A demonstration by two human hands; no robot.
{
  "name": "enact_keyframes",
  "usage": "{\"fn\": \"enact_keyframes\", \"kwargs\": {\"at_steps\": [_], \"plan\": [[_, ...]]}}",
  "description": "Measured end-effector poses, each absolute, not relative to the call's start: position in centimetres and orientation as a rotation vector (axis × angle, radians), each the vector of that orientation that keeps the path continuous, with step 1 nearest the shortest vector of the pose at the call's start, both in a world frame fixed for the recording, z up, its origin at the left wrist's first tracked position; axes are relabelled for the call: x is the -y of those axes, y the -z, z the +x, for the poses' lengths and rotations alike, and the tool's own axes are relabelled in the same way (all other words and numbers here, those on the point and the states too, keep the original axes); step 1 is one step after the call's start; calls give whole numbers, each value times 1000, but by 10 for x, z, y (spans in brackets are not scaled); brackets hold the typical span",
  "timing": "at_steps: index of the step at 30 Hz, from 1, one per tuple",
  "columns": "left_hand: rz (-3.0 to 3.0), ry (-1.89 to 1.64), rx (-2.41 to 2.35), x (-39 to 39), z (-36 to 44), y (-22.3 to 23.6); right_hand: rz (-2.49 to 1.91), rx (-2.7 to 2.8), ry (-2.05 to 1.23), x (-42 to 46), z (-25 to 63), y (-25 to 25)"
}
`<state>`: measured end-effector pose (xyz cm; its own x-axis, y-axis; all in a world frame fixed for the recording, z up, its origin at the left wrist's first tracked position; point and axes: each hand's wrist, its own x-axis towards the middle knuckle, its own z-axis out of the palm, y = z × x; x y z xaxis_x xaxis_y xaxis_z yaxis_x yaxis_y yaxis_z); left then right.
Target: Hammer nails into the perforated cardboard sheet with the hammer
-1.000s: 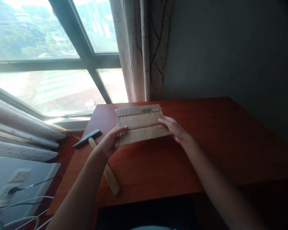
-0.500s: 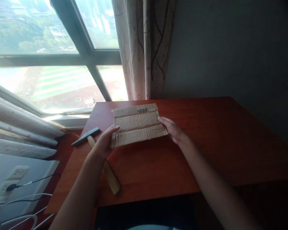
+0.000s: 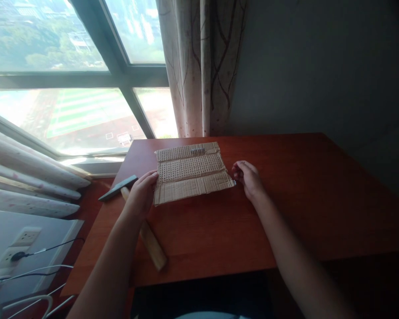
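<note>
A piece of brown cardboard [image 3: 189, 189] punched with rows of small holes is in front of me over the table. Several small metallic pieces [image 3: 197, 151], too small to name, sit in a short row near its far edge. My left hand [image 3: 142, 191] grips the cardboard by its left edge, thumb on top. Just off the right edge, my right hand [image 3: 248, 178] has loosely bent fingers, with nothing visible in them. A hammer [image 3: 153, 248] with a wooden handle and dark metal head lies on the left of the table, partly hidden under my left forearm.
The reddish-brown wooden table [image 3: 299, 190] stretches to the right. A window [image 3: 86, 115] and a curtain [image 3: 189, 79] stand behind it. Wall sockets [image 3: 25, 238] with a black plug and several cables are at the lower left, beyond the table's edge.
My right hand has let go of the cardboard's right edge and moved slightly right. My left thumb has drawn back toward the left edge. The cardboard has barely moved.
</note>
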<state>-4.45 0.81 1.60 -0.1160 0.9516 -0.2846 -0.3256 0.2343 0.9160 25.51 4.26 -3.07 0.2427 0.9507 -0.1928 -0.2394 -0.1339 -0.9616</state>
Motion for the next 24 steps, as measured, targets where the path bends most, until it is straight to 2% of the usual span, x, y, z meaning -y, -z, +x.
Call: {"fn": "enact_keyframes", "kwargs": {"at_steps": [6, 10, 13, 19, 24], "plan": [[698, -1294, -1216, -8, -48, -10, -1274, 832, -1119, -41, 258, 29], [774, -1504, -1400, -9, -55, -9, -1267, 880, -1081, -43, 257, 30], [1081, -1647, -1597, -6, -52, -24, -1253, 973, -979, -46, 256, 22], [1817, -1267, -1532, -16, -16, -65, -1231, 1503, -619, -62, 241, -10], [2078, -1026, -1412, -38, 1, -66, -1224, 1752, -476, -76, 225, -23]]}}
